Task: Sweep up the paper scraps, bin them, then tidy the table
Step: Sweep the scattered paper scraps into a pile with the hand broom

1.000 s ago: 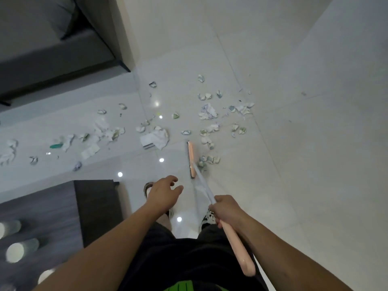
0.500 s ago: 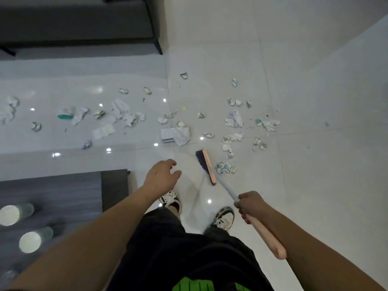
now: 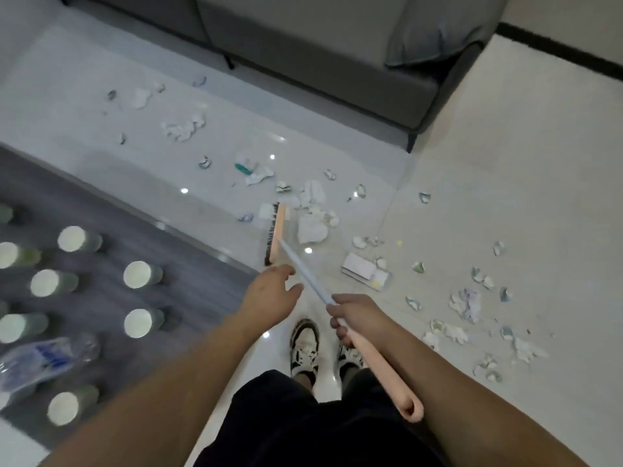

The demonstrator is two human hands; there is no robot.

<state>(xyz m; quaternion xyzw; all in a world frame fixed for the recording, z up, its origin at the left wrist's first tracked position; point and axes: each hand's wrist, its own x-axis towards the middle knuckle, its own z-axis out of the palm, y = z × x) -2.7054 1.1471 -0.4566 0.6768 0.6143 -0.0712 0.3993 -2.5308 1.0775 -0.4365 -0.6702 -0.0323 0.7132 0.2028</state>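
Note:
My right hand (image 3: 359,315) grips the handle of a broom with a pink head (image 3: 277,232) and pink grip end. The broom head rests on the white tiled floor beside the dark table's edge, with its bristles facing left. Paper scraps (image 3: 312,227) lie just right of the head, and more scraps (image 3: 467,303) are scattered to the right and further scraps (image 3: 183,128) up toward the sofa. My left hand (image 3: 269,291) hovers with fingers apart just left of the handle, holding nothing.
A dark grey table (image 3: 101,264) at left carries several paper cups (image 3: 138,274) and a lying plastic bottle (image 3: 47,358). A grey sofa (image 3: 320,45) stands at the top. A small white box (image 3: 359,266) lies on the floor. My feet (image 3: 305,345) are below the hands.
The view has swung left, bringing the table and sofa into view. The broom head moved left across the floor to beside the table edge. My left hand stays open near the handle.

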